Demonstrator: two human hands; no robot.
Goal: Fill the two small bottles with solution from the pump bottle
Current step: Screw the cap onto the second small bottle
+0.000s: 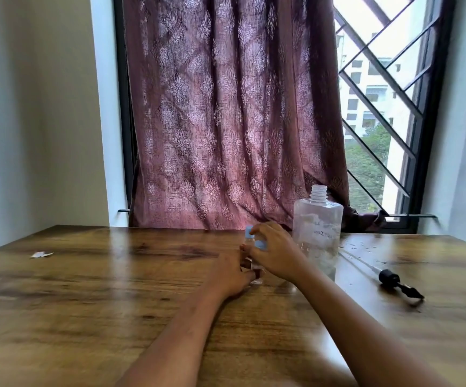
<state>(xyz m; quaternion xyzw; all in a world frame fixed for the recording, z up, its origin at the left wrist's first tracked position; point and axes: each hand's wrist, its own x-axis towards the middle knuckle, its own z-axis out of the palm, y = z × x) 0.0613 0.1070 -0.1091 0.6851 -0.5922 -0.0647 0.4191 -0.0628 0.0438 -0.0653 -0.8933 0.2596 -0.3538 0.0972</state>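
L hand (233,275) fingers curl round small clear plastic bottle (256,279), steadying it on wood counter (114,289); R hand (275,254) fingers pinch its blue cap (249,232).

No readable text anywhere in your view. The only lettering was a faint dark print on the front of the clear pump bottle (317,233), which stood near the far edge of the tabletop (109,308), right of centre. It was too blurred and washed out to make out a single word, brand or number. The paper scrap (42,254) near the left edge was too small to tell whether it carried any print.
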